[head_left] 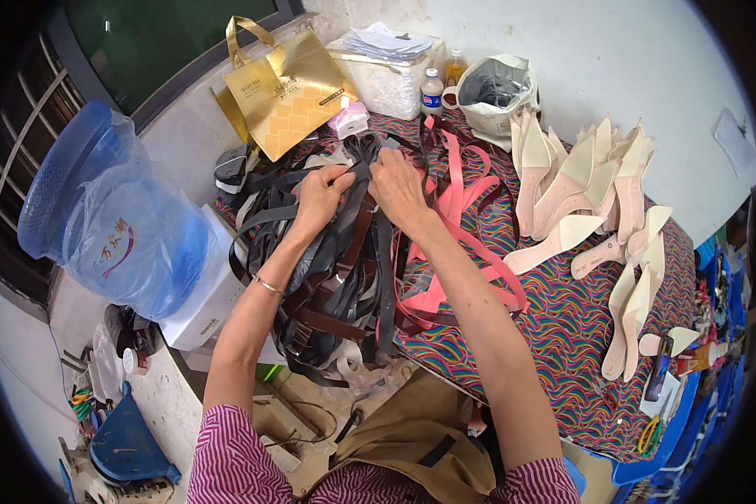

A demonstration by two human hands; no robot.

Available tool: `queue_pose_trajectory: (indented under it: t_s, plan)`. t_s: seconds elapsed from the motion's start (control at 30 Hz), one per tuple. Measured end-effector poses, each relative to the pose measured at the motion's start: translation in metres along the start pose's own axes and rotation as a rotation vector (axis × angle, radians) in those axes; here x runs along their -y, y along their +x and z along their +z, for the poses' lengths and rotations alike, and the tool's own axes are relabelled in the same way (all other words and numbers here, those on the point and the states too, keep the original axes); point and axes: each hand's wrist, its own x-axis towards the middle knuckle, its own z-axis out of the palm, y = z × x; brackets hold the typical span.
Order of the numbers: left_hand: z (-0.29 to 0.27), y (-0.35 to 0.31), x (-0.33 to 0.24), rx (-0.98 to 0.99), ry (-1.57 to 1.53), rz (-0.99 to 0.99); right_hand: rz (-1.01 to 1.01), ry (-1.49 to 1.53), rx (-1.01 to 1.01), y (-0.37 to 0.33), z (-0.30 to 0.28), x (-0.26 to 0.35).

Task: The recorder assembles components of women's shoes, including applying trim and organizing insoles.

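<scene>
Both of my hands are at the top of a tangled heap of dark grey, black and brown straps (312,296). Fingers pinched, my left hand (317,200) grips a dark grey strap (360,170). Close to its right, my right hand (397,188) is closed on the same dark strapping, its fingertips partly hidden. A bunched end of dark straps (362,149) rises just beyond the two hands. Pink straps (455,181) lie looped to the right of the heap, passing beside and under my right forearm.
Cream pointed shoe pieces (573,195) stand and lie on the patterned cloth (554,336) at right. Behind are a gold bag (290,97), a white foam box (382,80), bottles (432,91) and a white bag-lined container (491,118). A blue water jug (134,227) stands left.
</scene>
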Motion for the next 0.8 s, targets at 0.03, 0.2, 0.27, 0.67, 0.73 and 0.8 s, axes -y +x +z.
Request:
queue_pose_trajectory:
  t_s: [0.03,0.2,0.27,0.67,0.73,0.8]
  plan:
    - [0.002,0.001,-0.001,-0.007,-0.016,-0.003,0.021,0.041,0.017,0.002,0.000,-0.004]
    - [0.005,0.001,0.007,0.025,-0.072,0.007,0.269,0.374,0.161,0.002,0.012,-0.036]
    - [0.000,-0.001,0.004,0.074,0.006,-0.020,0.806,1.139,0.427,0.004,-0.001,-0.044]
    - [0.027,0.012,0.011,-0.240,0.397,0.053,0.673,1.048,0.042,-0.020,0.009,0.016]
    - [0.016,0.014,-0.005,-0.078,-0.320,-0.316,0.487,0.850,-0.045,-0.027,0.003,0.020]
    - [0.009,0.018,-0.009,-0.094,-0.592,-0.451,0.468,0.827,-0.097,-0.031,0.012,0.028]
